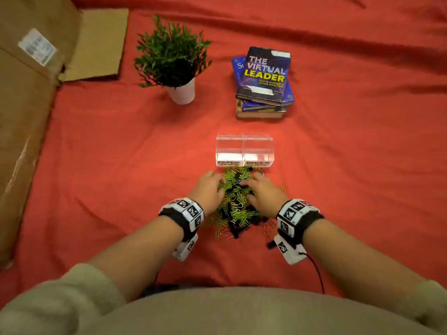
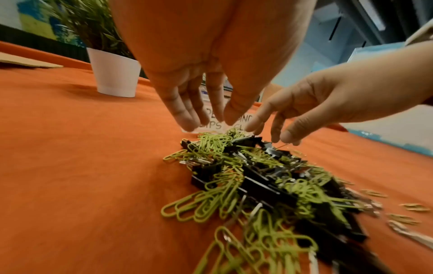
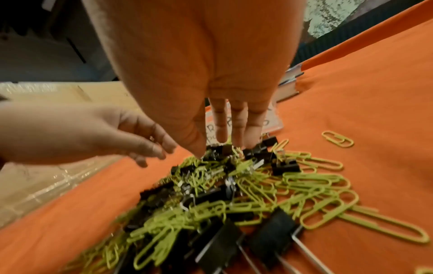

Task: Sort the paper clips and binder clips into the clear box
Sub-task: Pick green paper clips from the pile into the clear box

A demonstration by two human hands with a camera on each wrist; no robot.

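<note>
Surface: red cloth-covered table (image 1: 96, 153), spread flat for sorting.
Pile: mixed heap of green wire paper clips (image 2: 211, 200) and black metal binder clips (image 3: 269, 239), nearest, directly under both palms.
Left hand (image 1: 206, 189): fingers extended, relaxed, holding nothing, poised over far edge of heap.
Right hand (image 1: 264, 191): fingertips down on heap; pinch uncertain.
Clear plastic two-compartment box (image 1: 244, 151): just beyond heap, labels facing near, both compartments unfilled, within easy reach.
Beyond: white-potted green plant (image 1: 174, 66), stacked books (image 1: 263, 81).

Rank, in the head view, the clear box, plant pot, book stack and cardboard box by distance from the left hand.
From the left hand:
1. Clear box, just ahead, slightly right.
2. Plant pot, farther ahead.
3. Book stack, ahead-right.
4. Cardboard box, far left.
</note>
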